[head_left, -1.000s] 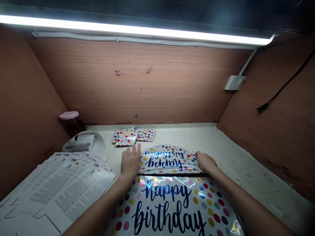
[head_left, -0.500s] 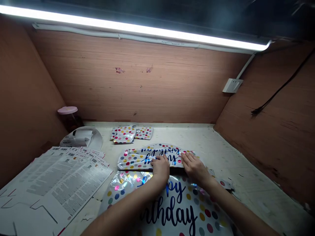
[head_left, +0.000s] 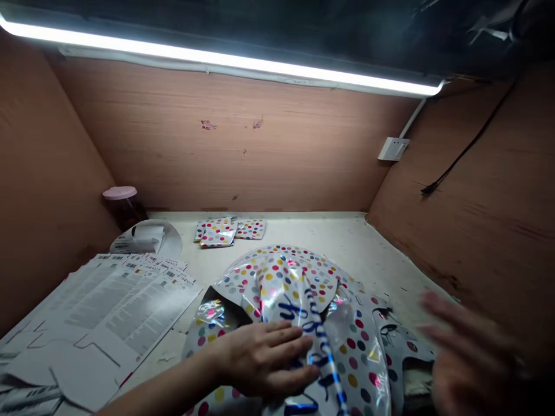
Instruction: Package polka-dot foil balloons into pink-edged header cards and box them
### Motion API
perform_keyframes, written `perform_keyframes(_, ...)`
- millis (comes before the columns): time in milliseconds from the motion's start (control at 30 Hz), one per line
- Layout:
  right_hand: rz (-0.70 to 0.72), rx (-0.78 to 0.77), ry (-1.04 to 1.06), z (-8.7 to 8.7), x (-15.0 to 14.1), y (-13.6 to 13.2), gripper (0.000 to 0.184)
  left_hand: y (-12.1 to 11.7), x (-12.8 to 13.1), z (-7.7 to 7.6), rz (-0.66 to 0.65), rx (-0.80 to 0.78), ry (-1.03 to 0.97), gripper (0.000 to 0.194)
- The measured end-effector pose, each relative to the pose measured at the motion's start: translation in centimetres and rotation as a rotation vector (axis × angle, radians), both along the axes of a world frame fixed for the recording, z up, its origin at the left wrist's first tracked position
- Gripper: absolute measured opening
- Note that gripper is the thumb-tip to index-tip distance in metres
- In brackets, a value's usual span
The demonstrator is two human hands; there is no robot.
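Hands apart at a folded silver polka-dot foil balloon [head_left: 286,277]
Left hand [head_left: 264,358] lay flat on it; blurred right hand [head_left: 472,352] spread open beside it.

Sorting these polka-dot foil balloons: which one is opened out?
The large crumpled one under the left hand; the others lie folded at the back.

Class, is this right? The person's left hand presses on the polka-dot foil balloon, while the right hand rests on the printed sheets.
No: the head view shows the right hand blurred beside the polka-dot foil balloon, not on the printed sheets. The left hand does press on the balloon.
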State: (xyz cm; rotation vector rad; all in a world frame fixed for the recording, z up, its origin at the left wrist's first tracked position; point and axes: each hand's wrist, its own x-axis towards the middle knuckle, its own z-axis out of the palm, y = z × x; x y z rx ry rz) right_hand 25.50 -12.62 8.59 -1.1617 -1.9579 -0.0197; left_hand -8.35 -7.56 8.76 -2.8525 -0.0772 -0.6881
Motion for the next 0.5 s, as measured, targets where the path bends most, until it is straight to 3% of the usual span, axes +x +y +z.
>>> perform_keyframes(100,0.417,0.052,-0.294,-3.3,-3.9,-2.1,0.039,-2.6,-0.6,-4.4,-0.005,-0.083,0.079,0.027)
perform_keyframes(167,0.628,0.045,-0.445,-4.7,-6.8,-2.9,0.034,-3.7,-1.3,-6.1,0.064,-0.14,0.113,0.029)
perform_keyframes(200,0.669,0.034,-0.491,-5.3,-7.9,-3.1,0.032,-4.3,-1.7,-6.6,0.095,-0.155,0.121,0.03)
perform_keyframes(300,0.653,-0.03,-0.512,-7.3,-9.0,-3.9,0.033,-6.2,-3.0,-7.2,0.106,-0.173,0.111,0.031)
perform_keyframes(367,0.671,-0.088,-0.464,-8.2,-8.6,-4.1,0.044,-7.1,-3.5,-7.2,0.117,-0.208,0.041,0.031)
perform_keyframes(433,0.673,-0.119,-0.359,-8.1,-8.6,-3.7,0.065,-7.2,-3.5,-6.5,0.208,-0.291,-0.138,0.028)
perform_keyframes(500,0.608,-0.112,-0.243,-6.7,-9.5,-2.5,0.075,-6.0,-2.7,-4.8,0.329,-0.404,-0.308,0.026)
